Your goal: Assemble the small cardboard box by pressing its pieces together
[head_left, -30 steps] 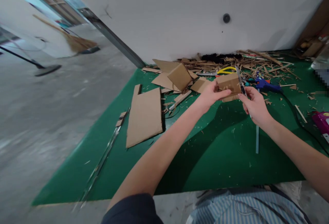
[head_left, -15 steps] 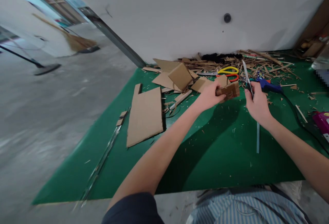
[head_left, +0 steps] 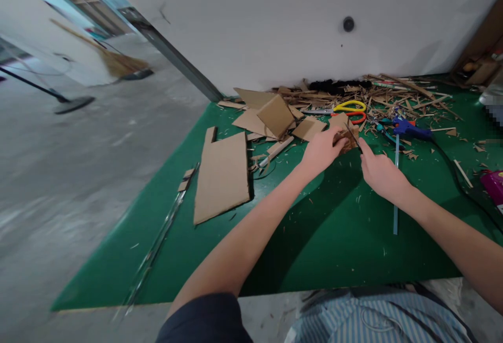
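Just right of the frame's centre, the left hand (head_left: 323, 150) presses a small cardboard piece (head_left: 348, 141) down on the green bench (head_left: 334, 238), fingers curled over its near edge. The right hand (head_left: 380, 173) grips a knife whose thin blade (head_left: 352, 135) lies against the piece's right side, so a trimming cut looks to be in progress; how deep the blade has gone cannot be told, since the fingers hide the contact.

Much cutting seems already done: a heap of cardboard offcuts and slivers (head_left: 393, 96) runs along the wall at upper right, and a folded cardboard box form (head_left: 275, 116) sits among flat scraps above centre. A large flat cardboard sheet (head_left: 223, 174) lies uncut left of centre beside a metal ruler (head_left: 165, 233), which suggests more material remains to work. Yellow and orange scissors (head_left: 349, 109) and a blue glue gun (head_left: 408, 130) rest just beyond the hands, touched by neither; judging by this, gluing of this piece has not begun
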Tool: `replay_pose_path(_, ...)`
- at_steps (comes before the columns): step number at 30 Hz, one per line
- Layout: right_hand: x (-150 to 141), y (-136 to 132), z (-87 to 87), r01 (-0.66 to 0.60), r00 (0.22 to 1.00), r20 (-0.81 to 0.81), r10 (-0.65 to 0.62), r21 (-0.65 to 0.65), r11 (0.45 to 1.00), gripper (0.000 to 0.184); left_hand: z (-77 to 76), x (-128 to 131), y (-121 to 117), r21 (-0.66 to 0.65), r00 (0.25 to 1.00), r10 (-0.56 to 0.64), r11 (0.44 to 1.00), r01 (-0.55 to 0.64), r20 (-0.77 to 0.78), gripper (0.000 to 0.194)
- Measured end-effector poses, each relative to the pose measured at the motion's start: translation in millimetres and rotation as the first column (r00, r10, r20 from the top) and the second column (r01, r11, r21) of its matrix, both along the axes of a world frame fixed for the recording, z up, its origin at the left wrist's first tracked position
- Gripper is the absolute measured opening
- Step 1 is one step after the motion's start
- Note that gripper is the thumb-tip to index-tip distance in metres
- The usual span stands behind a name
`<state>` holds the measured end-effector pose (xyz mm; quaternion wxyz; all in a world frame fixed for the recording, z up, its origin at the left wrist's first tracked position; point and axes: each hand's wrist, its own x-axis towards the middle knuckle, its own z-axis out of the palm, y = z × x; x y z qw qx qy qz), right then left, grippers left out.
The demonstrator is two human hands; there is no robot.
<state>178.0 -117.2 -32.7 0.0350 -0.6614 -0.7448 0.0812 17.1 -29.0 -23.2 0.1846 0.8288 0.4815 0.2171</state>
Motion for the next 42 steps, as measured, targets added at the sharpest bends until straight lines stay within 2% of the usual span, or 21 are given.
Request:
replay_pose_path(3, 0, 0, -2.3, 0.013, 1.000, 0.002, -0.013, 0.009, 1.000, 0.061, -1.2, 1, 1, 0.002, 0.999, -0.028, 1.000, 0.028, -0.021, 0.023)
replay_pose_path(22, -4, -2, 2.6, 0.024, 0.999, 0.042, -0.024, 0.008, 1.000, 0.059, -4.1, 9, -2, 0.043, 0.998, 0.052, 0.998, -0.050, -0.044, 0.023)
replay_pose_path(29, -8, -1, 8.3, 0.060, 0.993, 0.097, -0.061, 0.019, 0.998, 0.059, -5.0, 13, -10, 0.097, 0.991, 0.067, 0.994, -0.056, -0.116, 0.022)
replay_pose_path(36, -12, 2, 21.1, 0.093, 0.996, -0.001, -0.093, -0.031, 0.995, 0.058, -5.2, 16, -19, 0.158, 0.978, 0.083, 0.986, -0.053, -0.190, 0.028)
replay_pose_path(42, -8, 5, 16.2, 0.088, 0.987, -0.133, -0.089, -0.013, 0.996, 0.054, -4.9, 18, -19, 0.180, 0.970, 0.122, 0.980, -0.084, -0.210, 0.028)
